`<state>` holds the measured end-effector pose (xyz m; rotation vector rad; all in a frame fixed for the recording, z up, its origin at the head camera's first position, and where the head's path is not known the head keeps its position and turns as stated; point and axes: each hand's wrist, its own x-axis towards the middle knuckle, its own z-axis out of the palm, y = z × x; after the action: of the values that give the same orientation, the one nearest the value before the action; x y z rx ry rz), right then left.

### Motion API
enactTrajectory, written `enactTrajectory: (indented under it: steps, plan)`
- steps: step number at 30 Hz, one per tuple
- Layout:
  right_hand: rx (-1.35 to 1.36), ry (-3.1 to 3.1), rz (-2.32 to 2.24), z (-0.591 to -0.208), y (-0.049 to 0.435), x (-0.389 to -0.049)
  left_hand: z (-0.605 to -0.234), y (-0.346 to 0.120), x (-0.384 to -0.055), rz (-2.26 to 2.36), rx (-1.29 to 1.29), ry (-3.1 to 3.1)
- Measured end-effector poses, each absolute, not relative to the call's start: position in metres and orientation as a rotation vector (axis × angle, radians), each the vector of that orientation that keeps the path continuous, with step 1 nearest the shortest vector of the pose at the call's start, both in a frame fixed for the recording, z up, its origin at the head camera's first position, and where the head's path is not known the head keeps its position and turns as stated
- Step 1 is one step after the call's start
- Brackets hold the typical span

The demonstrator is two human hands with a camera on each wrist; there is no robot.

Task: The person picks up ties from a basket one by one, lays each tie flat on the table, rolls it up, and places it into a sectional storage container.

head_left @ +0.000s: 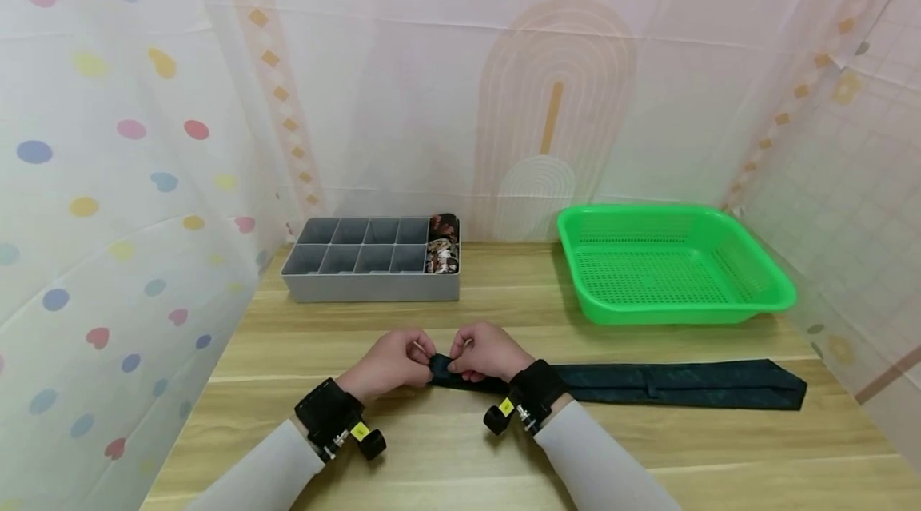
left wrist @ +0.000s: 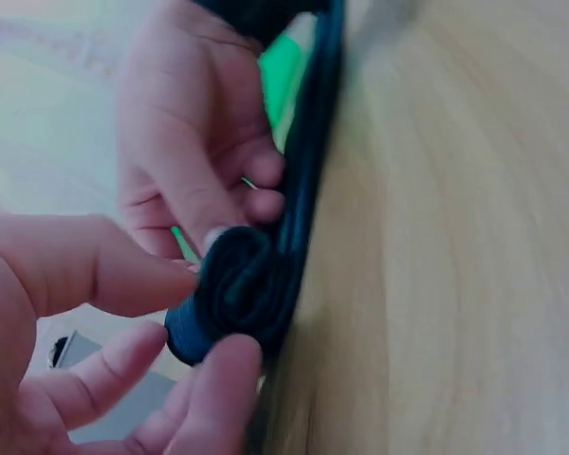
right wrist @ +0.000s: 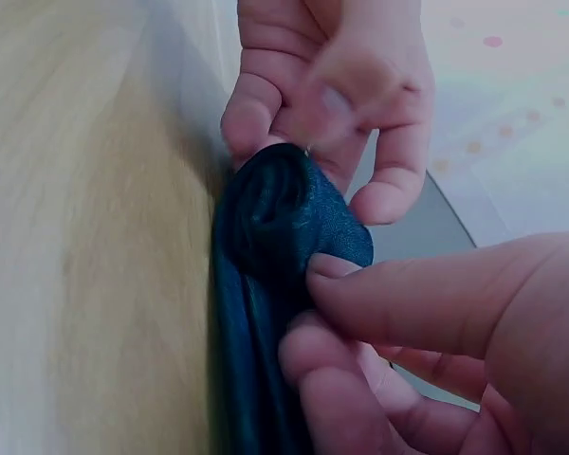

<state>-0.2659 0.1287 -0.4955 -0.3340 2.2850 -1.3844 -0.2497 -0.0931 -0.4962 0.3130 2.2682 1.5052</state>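
Note:
A dark blue-green necktie (head_left: 683, 385) lies lengthwise along the table, its broad pointed end toward the right. Its other end is wound into a small roll (left wrist: 242, 284), whose spiral layers show in both wrist views. My left hand (head_left: 388, 363) holds the roll from the left, thumb and fingers curled about its side. From the right, my right hand (head_left: 489, 351) pinches the roll, with the thumb (right wrist: 389, 294) pressed on the fabric. The flat length of the tie runs under my right wrist, which hides part of it.
A grey divided box (head_left: 370, 287) stands at the back left, with patterned rolled fabric (head_left: 442, 243) in its right-hand compartments. At the back right sits a green plastic basket (head_left: 679, 315). Patterned curtains (head_left: 403, 95) hang behind the wooden table (head_left: 432, 463).

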Motion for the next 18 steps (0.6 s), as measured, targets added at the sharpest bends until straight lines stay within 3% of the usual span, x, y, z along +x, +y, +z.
enactTrajectory:
  steps: [18]
  plan:
    - [-0.548, 2.475, -1.123, -0.493, 0.148, -0.278, -0.5, -0.065, -0.253, 1.405, 0.647, 2.424]
